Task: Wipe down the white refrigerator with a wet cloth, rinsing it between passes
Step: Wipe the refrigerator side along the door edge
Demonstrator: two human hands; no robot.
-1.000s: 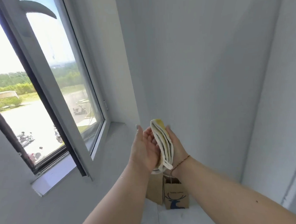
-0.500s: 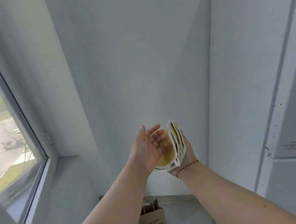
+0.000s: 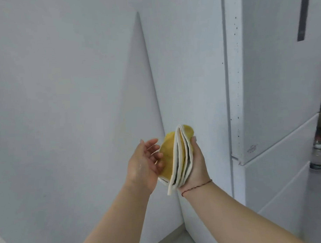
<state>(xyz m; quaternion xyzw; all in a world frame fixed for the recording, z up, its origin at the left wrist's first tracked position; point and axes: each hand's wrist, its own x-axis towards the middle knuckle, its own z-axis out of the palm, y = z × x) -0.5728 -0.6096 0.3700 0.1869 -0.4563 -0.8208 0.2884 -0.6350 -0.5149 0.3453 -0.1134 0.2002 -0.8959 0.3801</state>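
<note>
Right hand (image 3: 195, 164) upright, palm facing left, backing a folded cloth (image 3: 177, 157); fingers behind the cloth, one fingertip showing past its right edge. Whether they curl round the folds cannot be told. Thin red string (image 3: 196, 187) around that wrist.

Left hand (image 3: 145, 163) just left of the cloth, palm toward it, fingers spread and loosely bent, tips at or near the yellow face (contact unclear).

Cloth: yellow faces, white edges, several layers fanned apart at the near edge, dark between the folds. Held upright between the two hands, in mid-air, in front of the wall corner.

Outward: pale grey wall (image 3: 64, 106) to the left and behind, corner line running up behind the cloth. Fridge (image 3: 274, 81) to the right, white, apart from the cloth; dark specks along its left edge, a dark vertical strip high on its front. Clear bottle (image 3: 319, 156) at the far right edge, blurred.
</note>
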